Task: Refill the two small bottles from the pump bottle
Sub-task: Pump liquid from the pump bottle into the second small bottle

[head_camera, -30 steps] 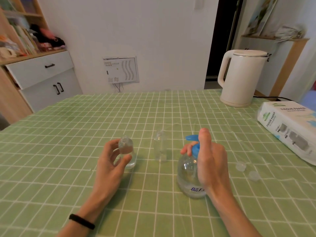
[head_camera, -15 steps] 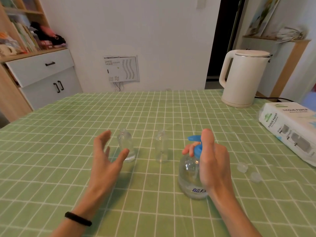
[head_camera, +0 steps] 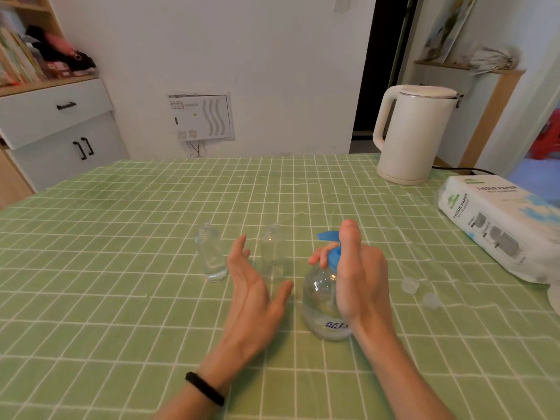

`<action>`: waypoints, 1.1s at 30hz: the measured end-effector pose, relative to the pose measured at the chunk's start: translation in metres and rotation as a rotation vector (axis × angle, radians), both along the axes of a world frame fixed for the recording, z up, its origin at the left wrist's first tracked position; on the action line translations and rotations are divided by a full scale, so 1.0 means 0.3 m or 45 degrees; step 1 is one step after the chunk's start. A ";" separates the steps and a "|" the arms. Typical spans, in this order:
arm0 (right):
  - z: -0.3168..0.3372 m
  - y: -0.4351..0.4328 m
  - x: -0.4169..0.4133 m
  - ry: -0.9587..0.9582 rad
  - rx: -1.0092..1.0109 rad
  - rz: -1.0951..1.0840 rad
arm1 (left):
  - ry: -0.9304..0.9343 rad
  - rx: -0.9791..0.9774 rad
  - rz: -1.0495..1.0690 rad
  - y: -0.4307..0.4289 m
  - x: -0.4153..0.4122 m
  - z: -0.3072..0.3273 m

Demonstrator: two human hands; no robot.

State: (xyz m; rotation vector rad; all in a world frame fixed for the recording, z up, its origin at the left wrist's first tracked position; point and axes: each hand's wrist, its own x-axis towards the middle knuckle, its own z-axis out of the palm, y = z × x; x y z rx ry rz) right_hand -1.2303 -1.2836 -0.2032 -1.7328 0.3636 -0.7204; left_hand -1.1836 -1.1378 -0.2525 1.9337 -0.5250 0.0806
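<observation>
Two small clear bottles stand uncapped on the green checked tablecloth: the left small bottle [head_camera: 211, 256] has some liquid at its bottom, and the right small bottle [head_camera: 271, 255] stands next to it. A clear pump bottle [head_camera: 322, 301] with a blue pump head stands to their right. My right hand [head_camera: 354, 277] grips the pump bottle's neck, thumb up beside the pump head. My left hand [head_camera: 253, 294] hovers open, fingers spread, just in front of the right small bottle and holding nothing.
Two small clear caps [head_camera: 409, 285] [head_camera: 431, 300] lie right of the pump bottle. A white kettle [head_camera: 413, 133] stands at the far right, and a tissue paper pack [head_camera: 500, 225] lies by the right edge. A cabinet [head_camera: 57, 125] stands beyond the table's left.
My left hand let go of the left small bottle, opened and moved right toward the other small bottle. My right hand stayed on the pump bottle.
</observation>
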 end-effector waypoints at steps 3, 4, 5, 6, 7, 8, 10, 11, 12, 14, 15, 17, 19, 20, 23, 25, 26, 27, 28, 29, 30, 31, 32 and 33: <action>0.001 -0.001 0.000 -0.002 -0.004 0.003 | 0.067 -0.019 0.000 -0.006 0.033 0.000; 0.002 -0.001 0.000 -0.002 -0.007 0.002 | 0.071 -0.015 0.001 -0.008 0.047 0.001; 0.002 -0.001 0.000 0.000 -0.009 0.001 | 0.067 -0.008 0.002 -0.009 0.062 0.002; 0.003 -0.001 0.000 0.003 -0.010 0.000 | 0.065 -0.008 0.004 -0.011 0.077 0.003; 0.004 0.000 -0.001 0.008 -0.012 -0.001 | 0.061 -0.013 0.003 -0.012 0.090 0.005; 0.005 0.001 -0.001 0.014 -0.015 -0.003 | 0.048 -0.017 0.000 -0.013 0.100 0.005; 0.007 0.002 -0.001 0.016 -0.019 -0.009 | 0.005 -0.036 -0.025 -0.012 0.112 0.002; 0.007 0.003 -0.001 0.015 -0.019 -0.011 | -0.004 -0.072 -0.048 -0.011 0.112 0.002; 0.007 0.004 -0.001 0.015 -0.018 -0.015 | -0.006 -0.132 -0.073 -0.008 0.107 0.004; 0.007 0.003 0.000 0.017 -0.017 -0.022 | -0.038 -0.278 -0.107 0.002 0.087 0.015; 0.009 0.002 0.001 0.020 -0.013 -0.027 | -0.073 -0.345 -0.114 0.008 0.075 0.022; 0.012 0.001 0.004 0.031 -0.006 -0.036 | -0.158 -0.434 -0.134 0.023 0.048 0.041; 0.013 -0.001 0.006 0.034 -0.010 -0.038 | -0.214 -0.474 -0.161 0.035 0.025 0.062; 0.012 0.000 0.006 0.030 -0.012 -0.034 | -0.227 -0.485 -0.170 0.041 0.017 0.069; 0.008 -0.001 0.003 0.025 -0.012 -0.037 | -0.253 -0.488 -0.203 0.052 0.005 0.082; 0.007 -0.002 0.002 0.020 -0.017 -0.038 | -0.267 -0.472 -0.219 0.055 0.004 0.085; 0.007 -0.003 0.002 0.016 -0.018 -0.034 | -0.270 -0.468 -0.216 0.056 0.005 0.085; 0.006 -0.003 0.003 0.014 -0.021 -0.031 | -0.274 -0.465 -0.209 0.059 0.005 0.085; 0.007 -0.003 0.003 0.015 -0.021 -0.028 | -0.278 -0.461 -0.200 0.062 0.005 0.086; 0.006 -0.002 0.003 0.017 -0.018 -0.028 | -0.280 -0.458 -0.190 0.065 0.005 0.086; 0.006 -0.002 0.004 0.019 -0.012 -0.028 | -0.278 -0.456 -0.181 0.068 0.004 0.087; 0.005 -0.003 0.004 0.019 -0.007 -0.026 | -0.273 -0.454 -0.174 0.070 0.004 0.087; 0.005 -0.003 0.005 0.018 -0.006 -0.023 | -0.268 -0.450 -0.170 0.071 0.004 0.087; 0.004 -0.003 0.006 0.017 -0.008 -0.021 | -0.265 -0.443 -0.164 0.071 0.005 0.085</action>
